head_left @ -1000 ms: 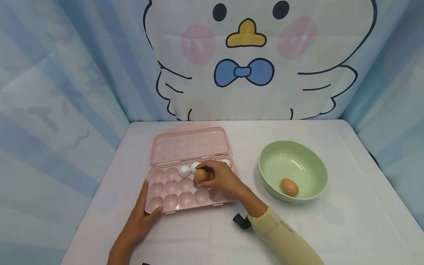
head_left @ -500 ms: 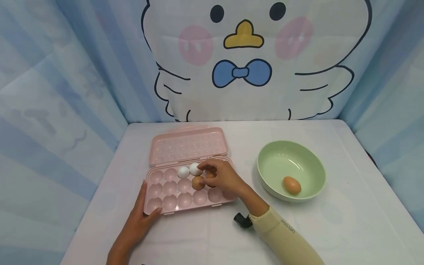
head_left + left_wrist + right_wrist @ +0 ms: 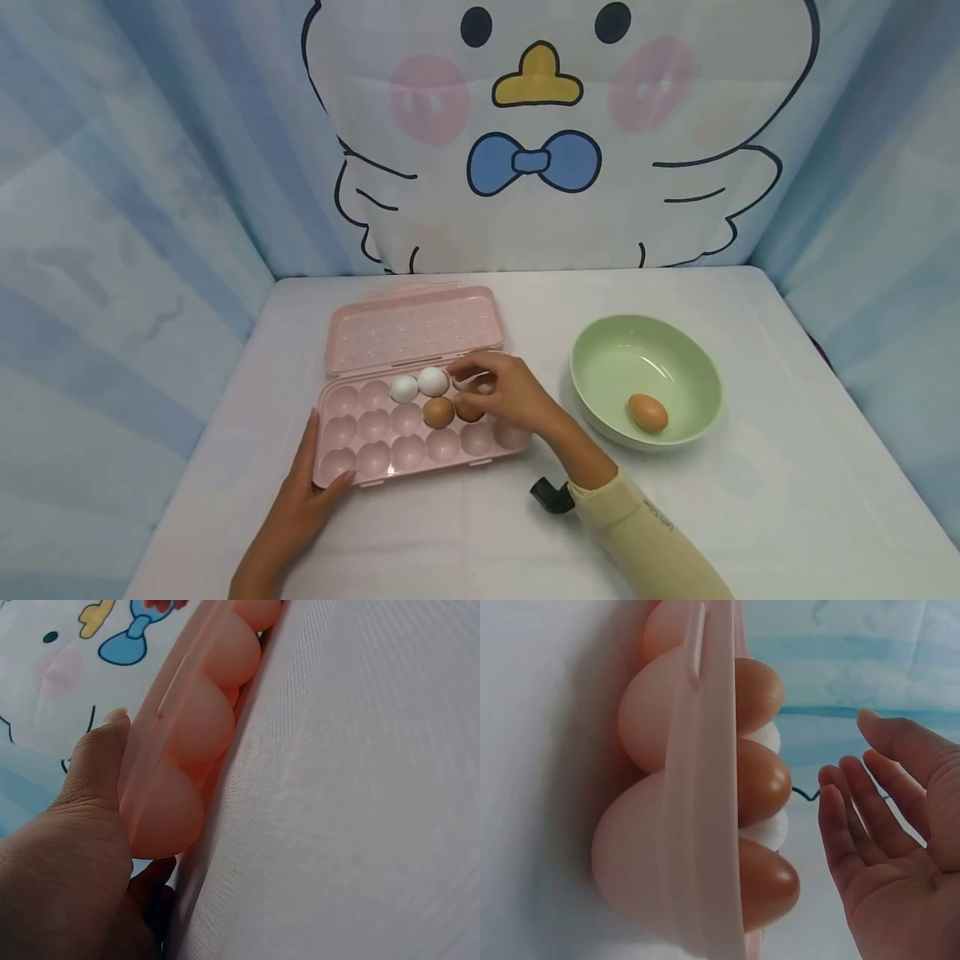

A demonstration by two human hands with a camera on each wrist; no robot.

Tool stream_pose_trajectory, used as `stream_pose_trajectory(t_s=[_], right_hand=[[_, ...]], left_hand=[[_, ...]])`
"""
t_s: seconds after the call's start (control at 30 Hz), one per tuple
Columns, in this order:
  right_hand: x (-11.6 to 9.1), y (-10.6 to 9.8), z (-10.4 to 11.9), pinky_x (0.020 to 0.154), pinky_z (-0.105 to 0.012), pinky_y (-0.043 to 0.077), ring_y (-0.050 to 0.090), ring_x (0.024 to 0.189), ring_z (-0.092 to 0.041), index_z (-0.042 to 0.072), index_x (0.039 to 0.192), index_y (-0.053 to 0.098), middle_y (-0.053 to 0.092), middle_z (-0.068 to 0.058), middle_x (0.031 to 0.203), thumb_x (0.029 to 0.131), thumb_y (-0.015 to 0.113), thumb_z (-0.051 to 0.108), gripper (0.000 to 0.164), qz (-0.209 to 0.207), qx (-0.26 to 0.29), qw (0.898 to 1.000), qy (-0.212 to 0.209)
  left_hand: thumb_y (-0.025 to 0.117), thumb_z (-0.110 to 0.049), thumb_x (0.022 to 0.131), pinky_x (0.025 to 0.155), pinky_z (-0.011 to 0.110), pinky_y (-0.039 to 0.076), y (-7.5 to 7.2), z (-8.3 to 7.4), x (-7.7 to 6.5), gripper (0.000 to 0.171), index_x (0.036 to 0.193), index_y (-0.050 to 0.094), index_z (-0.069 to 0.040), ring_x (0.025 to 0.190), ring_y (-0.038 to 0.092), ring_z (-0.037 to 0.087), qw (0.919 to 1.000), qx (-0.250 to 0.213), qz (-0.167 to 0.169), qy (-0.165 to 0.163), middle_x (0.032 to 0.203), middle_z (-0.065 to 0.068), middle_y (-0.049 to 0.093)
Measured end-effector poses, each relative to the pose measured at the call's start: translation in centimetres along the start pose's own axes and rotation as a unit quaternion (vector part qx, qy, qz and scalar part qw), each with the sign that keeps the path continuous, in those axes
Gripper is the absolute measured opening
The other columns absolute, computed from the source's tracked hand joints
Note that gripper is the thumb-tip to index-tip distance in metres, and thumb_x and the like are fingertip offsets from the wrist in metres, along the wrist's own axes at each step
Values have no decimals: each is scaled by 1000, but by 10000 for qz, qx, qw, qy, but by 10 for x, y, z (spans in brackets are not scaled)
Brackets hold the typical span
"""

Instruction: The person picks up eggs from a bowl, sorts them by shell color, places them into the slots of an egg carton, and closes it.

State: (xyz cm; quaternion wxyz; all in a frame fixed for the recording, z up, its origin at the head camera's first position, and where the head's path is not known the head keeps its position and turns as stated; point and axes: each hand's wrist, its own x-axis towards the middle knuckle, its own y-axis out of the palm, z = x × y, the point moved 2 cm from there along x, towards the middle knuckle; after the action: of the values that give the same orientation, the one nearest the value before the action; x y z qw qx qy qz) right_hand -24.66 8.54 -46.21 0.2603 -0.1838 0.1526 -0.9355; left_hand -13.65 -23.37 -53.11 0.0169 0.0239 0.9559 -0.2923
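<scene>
A pink egg box (image 3: 408, 452) lies with its lid (image 3: 416, 329) folded back. My left hand (image 3: 300, 496) grips its left end, thumb (image 3: 101, 754) along the front rim and a finger below. Two white eggs (image 3: 432, 382) show in the back row. Brown eggs (image 3: 438, 412) sit in the middle row, partly covered by my right hand (image 3: 517, 396) in the head view. The right wrist view shows three brown eggs (image 3: 765, 782) in the cups and white ones behind. There, my right hand (image 3: 900, 840) is apart from the eggs, fingers relaxed, holding nothing.
A green bowl (image 3: 637, 350) stands to the right with one brown egg (image 3: 648, 413) inside. A black piece (image 3: 551, 496) sticks out beside the right cuff. White cloth (image 3: 450, 550) covers the table, and printed curtains (image 3: 187, 208) close off its back and sides.
My right hand has set a brown egg in a middle-row cup, let go and lifted slightly off it. The left hand has kept its grip. The head view has shifted a little.
</scene>
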Motion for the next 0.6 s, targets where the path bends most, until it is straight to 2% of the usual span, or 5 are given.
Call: stream_pose_trajectory(t_s=[0.17, 0.3, 0.43, 0.6], right_hand=[[-9, -11, -1, 92, -41, 58, 70, 107, -29, -2, 124, 70, 71, -16, 120, 90, 81, 6, 37, -28, -79, 9999, 57], [-26, -27, -1, 91, -43, 58, 71, 104, -29, 1, 124, 70, 71, -16, 119, 90, 82, 10, 37, -48, -240, 9996, 109], [-48, -52, 1, 93, -41, 57, 69, 108, -26, 3, 123, 72, 72, -11, 120, 91, 82, 10, 35, -181, -495, 9985, 126], [-81, -97, 1, 92, -35, 57, 69, 108, -27, 7, 122, 73, 73, -1, 117, 91, 81, 9, 32, -545, -825, 9946, 312]], left_hand=[[72, -38, 98, 119, 68, 9, -2, -2, 1, 105, 167, -7, -33, 156, 3, 42, 9999, -54, 14, 87, 173, 7, -3], [72, -39, 98, 118, 69, 11, -2, -1, 1, 105, 166, -8, -34, 155, 4, 43, 10000, 34, -1, 70, 173, 8, -3], [72, -39, 98, 118, 69, 12, -2, 0, -2, 106, 166, -10, -36, 155, 5, 44, 10000, 71, -12, -29, 173, 8, -3], [71, -42, 98, 118, 69, 10, 2, -2, 0, 106, 165, -11, -36, 155, 2, 42, 9999, 11, 79, -72, 173, 6, -5]])
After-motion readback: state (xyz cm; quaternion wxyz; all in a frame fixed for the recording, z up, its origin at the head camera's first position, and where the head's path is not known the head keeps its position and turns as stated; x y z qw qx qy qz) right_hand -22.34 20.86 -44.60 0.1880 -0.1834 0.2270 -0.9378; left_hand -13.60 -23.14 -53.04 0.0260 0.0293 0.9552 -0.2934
